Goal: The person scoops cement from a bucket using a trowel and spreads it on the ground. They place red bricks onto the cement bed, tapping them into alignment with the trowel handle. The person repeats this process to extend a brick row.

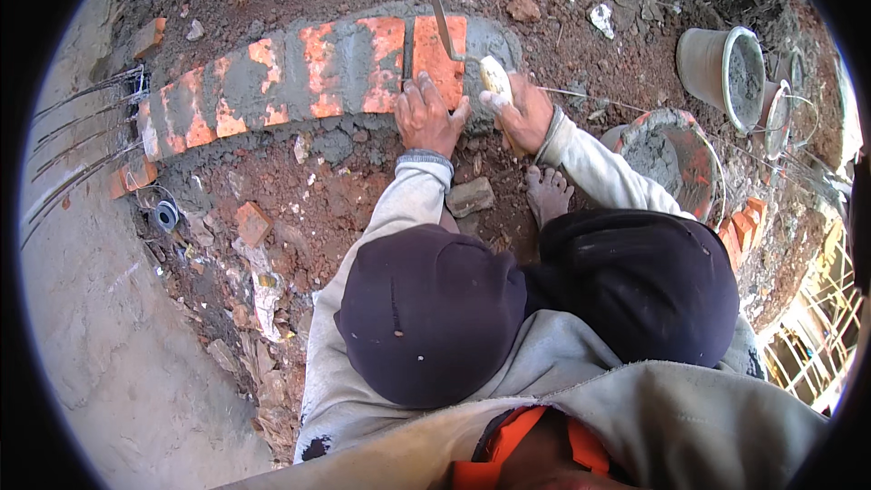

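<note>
Across soil (327,186) curves a mortar-smeared brick course (319,59); to its right, a sleeve (617,168) partly hides a mortar bucket (699,172). The right hand (524,116) clasps a trowel (494,79), blade cut off above. The left hand (426,118) covers the rightmost brick's (426,47) near edge; whether its fingers grip is unclear.

Pale grey sleeves (619,173) with a darker left cuff (425,158) are worn with dark trousers (426,313) and bright orange cloth (514,436).

Soft, bright daylight covers the brick course (318,68); glare whitens spots far right of it; black fisheye vignetting rings it.
</note>
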Tool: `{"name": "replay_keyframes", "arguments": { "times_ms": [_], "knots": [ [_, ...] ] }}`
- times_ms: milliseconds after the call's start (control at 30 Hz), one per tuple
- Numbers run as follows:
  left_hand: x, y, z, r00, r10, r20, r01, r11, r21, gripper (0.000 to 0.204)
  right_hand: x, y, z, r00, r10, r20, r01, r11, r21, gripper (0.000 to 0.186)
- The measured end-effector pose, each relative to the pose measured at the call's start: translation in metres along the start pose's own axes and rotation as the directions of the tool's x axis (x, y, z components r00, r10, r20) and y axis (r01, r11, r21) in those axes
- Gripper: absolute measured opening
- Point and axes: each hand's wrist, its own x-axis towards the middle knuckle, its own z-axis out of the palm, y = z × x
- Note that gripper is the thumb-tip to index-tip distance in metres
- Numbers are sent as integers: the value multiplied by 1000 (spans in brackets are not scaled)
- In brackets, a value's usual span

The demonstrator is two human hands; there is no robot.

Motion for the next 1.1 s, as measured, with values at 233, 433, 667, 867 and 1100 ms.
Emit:
{"name": "replay_keyframes", "arguments": {
  "times_ms": [233,433,667,867,1100],
  "knots": [
    [-3,-1,1,1000,-24,16,26,990,-139,95,2,9,2,993,105,44,-105,994,-8,38],
    [-1,3,-4,997,-68,38,74,984,-165,100,-4,26,10,979,-170,-111,150,974,-169,36],
    [-9,-1,-12,931,-341,132,361,802,-475,82,-15,9,-1,988,-115,-102,105,990,-99,38],
    [-10,-4,-20,870,-410,274,492,752,-438,62,-12,25,11,996,-63,-57,55,990,-130,42],
    [-17,-8,-9,921,-359,155,391,832,-395,64,-17,29,10,980,-172,-104,155,976,-155,44]
  ]
}}
